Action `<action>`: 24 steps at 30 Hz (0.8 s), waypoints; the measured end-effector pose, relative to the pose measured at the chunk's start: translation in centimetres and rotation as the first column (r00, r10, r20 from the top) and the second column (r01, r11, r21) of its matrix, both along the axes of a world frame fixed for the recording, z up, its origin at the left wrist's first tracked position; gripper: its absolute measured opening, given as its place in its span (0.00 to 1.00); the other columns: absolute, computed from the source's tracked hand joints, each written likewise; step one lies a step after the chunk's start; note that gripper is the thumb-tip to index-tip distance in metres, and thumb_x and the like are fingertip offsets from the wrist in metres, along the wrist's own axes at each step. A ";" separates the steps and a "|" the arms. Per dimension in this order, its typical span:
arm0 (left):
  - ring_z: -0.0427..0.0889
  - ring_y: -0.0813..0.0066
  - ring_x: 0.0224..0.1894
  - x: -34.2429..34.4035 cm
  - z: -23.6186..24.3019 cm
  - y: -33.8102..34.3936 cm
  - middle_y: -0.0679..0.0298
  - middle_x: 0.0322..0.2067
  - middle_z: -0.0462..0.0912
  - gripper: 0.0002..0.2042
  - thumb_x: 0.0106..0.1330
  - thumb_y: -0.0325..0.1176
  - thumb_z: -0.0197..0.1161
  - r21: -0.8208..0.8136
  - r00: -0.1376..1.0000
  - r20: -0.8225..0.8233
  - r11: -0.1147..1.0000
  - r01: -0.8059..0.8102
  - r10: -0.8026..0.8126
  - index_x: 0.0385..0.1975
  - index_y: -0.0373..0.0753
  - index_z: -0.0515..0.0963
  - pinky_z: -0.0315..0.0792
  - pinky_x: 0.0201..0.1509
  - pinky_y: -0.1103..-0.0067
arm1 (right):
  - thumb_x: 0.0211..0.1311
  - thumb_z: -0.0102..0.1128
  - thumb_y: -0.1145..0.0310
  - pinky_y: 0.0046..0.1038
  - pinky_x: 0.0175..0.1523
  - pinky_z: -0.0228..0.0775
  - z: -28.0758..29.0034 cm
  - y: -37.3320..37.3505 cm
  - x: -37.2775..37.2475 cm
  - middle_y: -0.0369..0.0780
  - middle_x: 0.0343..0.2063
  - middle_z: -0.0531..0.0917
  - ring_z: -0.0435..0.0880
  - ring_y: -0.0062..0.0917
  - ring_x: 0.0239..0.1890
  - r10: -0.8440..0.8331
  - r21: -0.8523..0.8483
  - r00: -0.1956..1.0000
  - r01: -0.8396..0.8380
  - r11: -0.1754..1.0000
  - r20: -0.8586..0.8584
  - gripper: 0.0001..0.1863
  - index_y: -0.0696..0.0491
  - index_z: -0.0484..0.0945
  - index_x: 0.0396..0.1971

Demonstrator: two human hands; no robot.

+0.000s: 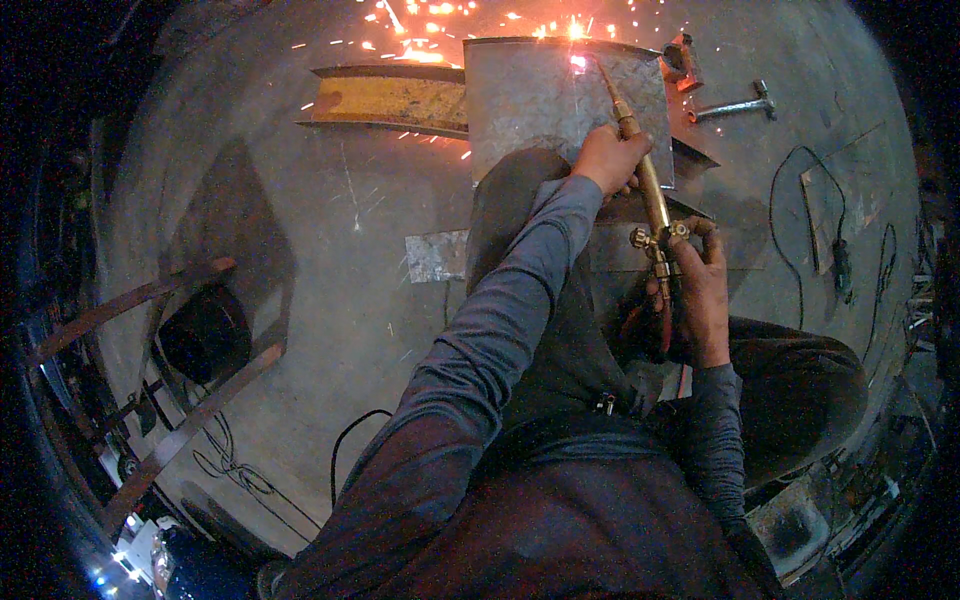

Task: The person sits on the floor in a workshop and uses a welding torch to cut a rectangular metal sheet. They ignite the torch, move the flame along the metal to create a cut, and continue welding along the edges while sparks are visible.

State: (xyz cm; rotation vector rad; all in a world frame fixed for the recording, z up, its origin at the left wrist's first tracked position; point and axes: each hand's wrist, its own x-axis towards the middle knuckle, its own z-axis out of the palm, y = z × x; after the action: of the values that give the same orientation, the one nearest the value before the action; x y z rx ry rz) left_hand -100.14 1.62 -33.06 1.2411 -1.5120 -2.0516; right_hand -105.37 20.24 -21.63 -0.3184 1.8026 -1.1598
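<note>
A brass cutting torch [652, 190] slants up and away from me, its nozzle over a grey steel plate [530, 110]. Near the plate's far edge a spot glows bright, and sparks [430, 45] spray out beyond it. My left hand [608, 160] is closed at the front of the torch body, low over the plate. Farther back, my right hand [705, 300] grips the torch's rear by the valve knobs [642, 238], thumb and fingers around it. A red hose [667, 325] runs down from the torch's end.
A yellow steel beam [390, 98] lies under or against the plate's left side. To the right are a hammer [735, 105] and an orange-lit metal piece [685, 65]. A small metal sheet [437, 256] lies by my knee. Black cables [778, 215] and rusty bars [190, 430] are on the floor.
</note>
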 end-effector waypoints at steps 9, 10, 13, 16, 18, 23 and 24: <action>0.83 0.69 0.18 -0.1 0.1 0.2 0.55 0.26 0.85 0.20 0.67 0.44 0.64 0.001 1.000 0.002 1.000 0.001 -0.001 0.38 0.28 0.77 0.75 0.18 0.72 | 0.72 0.57 0.64 0.21 0.18 0.70 0.4 0.0 0.2 0.39 0.28 0.82 0.80 0.21 0.18 -0.039 0.026 0.999 0.039 0.999 -0.015 0.15 0.46 0.67 0.54; 0.83 0.69 0.18 0.0 0.0 0.2 0.55 0.26 0.85 0.20 0.67 0.44 0.64 0.004 1.000 0.001 1.000 0.000 0.000 0.38 0.28 0.77 0.75 0.18 0.72 | 0.72 0.58 0.64 0.21 0.18 0.70 0.6 0.0 0.3 0.39 0.28 0.82 0.80 0.21 0.18 -0.042 0.030 0.999 0.042 0.999 -0.016 0.16 0.46 0.67 0.54; 0.83 0.69 0.18 0.1 0.0 0.2 0.54 0.27 0.85 0.19 0.67 0.43 0.65 -0.017 1.000 -0.018 1.000 -0.015 0.014 0.37 0.28 0.77 0.76 0.18 0.72 | 0.71 0.60 0.64 0.21 0.17 0.70 0.5 0.0 0.4 0.39 0.30 0.82 0.80 0.21 0.18 -0.052 0.023 0.999 0.052 0.998 0.001 0.17 0.46 0.66 0.54; 0.83 0.69 0.18 0.0 0.0 0.2 0.54 0.26 0.85 0.19 0.66 0.43 0.65 -0.004 1.000 -0.003 1.000 -0.012 0.012 0.37 0.27 0.77 0.75 0.17 0.72 | 0.71 0.61 0.64 0.21 0.17 0.69 0.4 0.0 0.3 0.39 0.30 0.82 0.80 0.21 0.18 -0.052 0.026 0.999 0.052 0.998 0.002 0.18 0.46 0.65 0.54; 0.83 0.69 0.18 -0.1 -0.4 0.1 0.54 0.26 0.85 0.19 0.66 0.43 0.65 -0.004 1.000 -0.020 1.000 -0.008 0.008 0.37 0.27 0.77 0.75 0.16 0.72 | 0.71 0.61 0.64 0.21 0.17 0.69 0.4 -0.1 0.3 0.39 0.30 0.82 0.79 0.21 0.18 -0.042 0.030 0.999 0.042 0.999 -0.002 0.18 0.46 0.65 0.54; 0.83 0.68 0.18 -0.2 -0.4 0.2 0.53 0.25 0.84 0.19 0.66 0.42 0.65 0.025 0.999 -0.027 0.999 -0.031 0.032 0.37 0.27 0.77 0.75 0.16 0.72 | 0.71 0.61 0.64 0.22 0.17 0.69 0.6 -0.2 0.3 0.40 0.30 0.82 0.80 0.21 0.18 -0.017 0.039 1.000 0.017 0.999 -0.017 0.18 0.47 0.64 0.54; 0.83 0.68 0.18 -0.2 -0.4 0.3 0.53 0.25 0.84 0.19 0.66 0.42 0.65 0.025 0.999 -0.027 0.999 -0.034 0.034 0.37 0.27 0.77 0.75 0.16 0.72 | 0.71 0.61 0.64 0.22 0.17 0.69 0.5 -0.2 0.3 0.40 0.30 0.82 0.80 0.21 0.18 -0.020 0.036 1.000 0.020 0.999 -0.014 0.18 0.47 0.64 0.54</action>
State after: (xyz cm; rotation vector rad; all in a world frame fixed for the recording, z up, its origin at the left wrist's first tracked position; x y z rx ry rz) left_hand -100.35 1.89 -33.49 1.2334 -1.4479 -2.0626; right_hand -105.12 20.06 -21.10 -0.2887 1.8408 -1.1396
